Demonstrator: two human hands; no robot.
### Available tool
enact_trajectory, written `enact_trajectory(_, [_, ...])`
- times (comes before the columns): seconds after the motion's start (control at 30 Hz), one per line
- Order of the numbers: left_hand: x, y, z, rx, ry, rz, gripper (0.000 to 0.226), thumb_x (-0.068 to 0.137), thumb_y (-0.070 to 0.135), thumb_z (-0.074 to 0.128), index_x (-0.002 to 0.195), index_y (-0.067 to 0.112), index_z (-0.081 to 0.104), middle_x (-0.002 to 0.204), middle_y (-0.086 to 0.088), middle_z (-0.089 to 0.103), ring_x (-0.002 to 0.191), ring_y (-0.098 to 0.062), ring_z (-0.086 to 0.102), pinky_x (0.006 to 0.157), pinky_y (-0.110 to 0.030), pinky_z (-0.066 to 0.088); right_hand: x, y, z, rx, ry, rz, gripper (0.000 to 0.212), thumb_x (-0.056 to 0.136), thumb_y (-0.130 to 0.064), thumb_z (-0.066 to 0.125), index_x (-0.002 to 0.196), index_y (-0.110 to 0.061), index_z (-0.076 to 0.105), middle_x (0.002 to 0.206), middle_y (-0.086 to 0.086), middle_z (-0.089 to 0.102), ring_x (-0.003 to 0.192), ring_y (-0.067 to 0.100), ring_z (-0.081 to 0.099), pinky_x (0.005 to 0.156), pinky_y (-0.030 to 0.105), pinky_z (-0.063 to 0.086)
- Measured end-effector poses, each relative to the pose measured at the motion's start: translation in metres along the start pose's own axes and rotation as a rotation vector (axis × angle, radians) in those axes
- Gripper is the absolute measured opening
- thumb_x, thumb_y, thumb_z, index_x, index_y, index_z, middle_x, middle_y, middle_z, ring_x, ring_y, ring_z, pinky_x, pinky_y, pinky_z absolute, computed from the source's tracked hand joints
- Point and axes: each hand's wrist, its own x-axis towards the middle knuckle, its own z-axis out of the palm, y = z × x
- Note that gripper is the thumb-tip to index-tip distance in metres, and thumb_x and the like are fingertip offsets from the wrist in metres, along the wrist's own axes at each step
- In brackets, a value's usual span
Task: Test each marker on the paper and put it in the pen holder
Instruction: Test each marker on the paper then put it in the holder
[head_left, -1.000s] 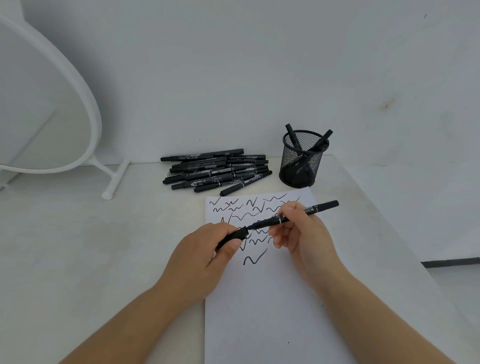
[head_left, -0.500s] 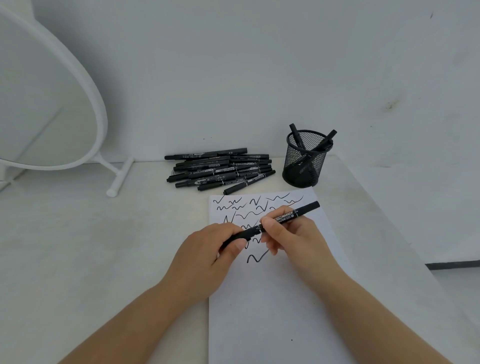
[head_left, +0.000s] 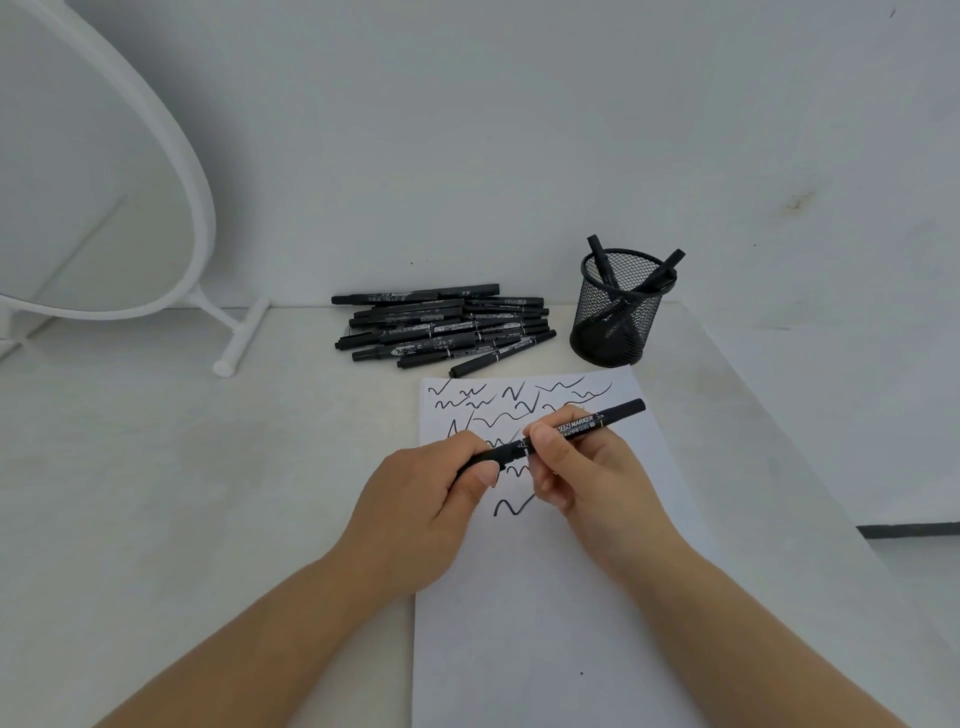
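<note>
Currently, over the scribbled paper (head_left: 545, 597), the left hand (head_left: 421, 514) is pinching the cap end of a slim black marker (head_left: 566, 431) while the right hand (head_left: 582, 467) is pinching its barrel. It looks light, rigid and smooth, best held mid-barrel.

A home desk corner — a white-framed standing mirror (head_left: 104, 171) on a pale tabletop (head_left: 156, 493) against a plain wall (head_left: 467, 130).

Head-worn, looking forward and down from the near edge of the desk (head_left: 156, 493), close above it, facing the far wall (head_left: 519, 130).
</note>
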Motion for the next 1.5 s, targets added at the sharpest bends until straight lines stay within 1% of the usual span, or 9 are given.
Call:
enact_trajectory(0.33, [0.003,0.007,0.003,-0.094,0.013,-0.008,0.023,0.087,0.035,0.037,0.078,0.022,0.054,0.055,0.019,0.050,0.048,-0.006,0.042,0.046,-0.016,0.027,0.003,0.004,0.002,0.123,0.005,-0.028,0.014,0.079,-0.025,0.054,0.067,-0.023,0.059,0.051,-0.005,0.047,0.051,0.009,0.041,0.048,0.017,0.036])
enact_trajectory(0.63, [0.002,0.000,0.005,-0.178,-0.003,-0.046,0.022,0.086,0.036,0.037,0.074,0.028,0.053,0.050,0.015,0.047,0.045,-0.007,0.039,0.046,-0.017,0.027,0.002,0.004,0.004,0.027,0.007,-0.033,0.014,0.088,-0.020,0.056,0.074,-0.017,0.054,0.053,-0.005,0.046,0.052,0.009,0.041,0.049,0.019,0.036])
enact_trajectory(0.73, [0.002,-0.005,0.005,-0.177,0.001,-0.071,0.024,0.086,0.040,0.036,0.075,0.028,0.054,0.051,0.011,0.044,0.046,-0.008,0.038,0.046,-0.018,0.027,0.002,-0.001,0.006,-0.106,0.038,-0.027,0.020,0.093,-0.015,0.051,0.074,-0.016,0.056,0.052,-0.009,0.049,0.050,0.007,0.043,0.049,0.018,0.037])
enact_trajectory(0.87, [0.001,-0.006,0.007,-0.174,0.044,-0.120,0.025,0.086,0.044,0.037,0.074,0.030,0.054,0.051,0.011,0.046,0.046,-0.008,0.039,0.047,-0.021,0.029,0.002,-0.002,0.005,-0.412,0.149,-0.070,0.023,0.090,-0.030,0.053,0.070,-0.020,0.054,0.052,-0.014,0.055,0.048,0.001,0.045,0.051,0.012,0.038])
enact_trajectory(1.03, [0.004,-0.008,0.004,-0.107,0.174,-0.254,0.028,0.093,0.031,0.044,0.068,0.024,0.054,0.048,0.021,0.051,0.045,-0.005,0.043,0.046,-0.020,0.030,0.000,-0.005,0.004,-0.706,0.292,-0.398,0.019,0.088,-0.022,0.060,0.069,-0.026,0.056,0.056,-0.013,0.052,0.056,0.004,0.047,0.055,0.012,0.037])
enact_trajectory(1.1, [0.003,-0.005,0.005,-0.067,0.164,-0.234,0.027,0.092,0.032,0.044,0.069,0.021,0.054,0.048,0.016,0.052,0.045,-0.008,0.043,0.046,-0.022,0.030,-0.002,-0.010,0.009,-0.959,0.269,-0.621,0.011,0.082,-0.015,0.062,0.089,-0.022,0.067,0.069,-0.011,0.056,0.055,0.009,0.050,0.052,0.016,0.040])
enact_trajectory(1.17, [0.001,0.001,0.005,-0.032,0.144,-0.182,0.028,0.091,0.035,0.043,0.066,0.024,0.049,0.047,0.008,0.050,0.046,-0.011,0.042,0.049,-0.028,0.033,-0.003,-0.013,0.011,-1.213,0.238,-0.780,0.028,0.074,-0.006,0.067,0.100,-0.018,0.070,0.075,-0.003,0.061,0.051,0.013,0.052,0.041,0.024,0.043])
enact_trajectory(1.27, [0.004,0.006,0.002,0.003,0.153,-0.137,0.032,0.091,0.035,0.043,0.060,0.029,0.042,0.049,0.005,0.049,0.050,-0.014,0.045,0.050,-0.029,0.033,0.000,-0.019,0.011,-1.388,0.204,-0.886,0.038,0.059,0.003,0.076,0.091,-0.016,0.072,0.076,0.001,0.063,0.058,0.017,0.058,0.033,0.023,0.040])
enact_trajectory(1.5, [0.028,0.008,0.004,-0.028,0.167,-0.002,0.029,0.093,0.038,0.040,0.066,0.031,0.046,0.049,0.008,0.046,0.053,-0.012,0.043,0.052,-0.026,0.032,0.027,-0.035,-0.007,-1.600,0.044,-1.025,0.029,0.055,0.002,0.078,0.077,-0.014,0.067,0.074,-0.001,0.060,0.059,0.017,0.053,0.042,0.026,0.043])
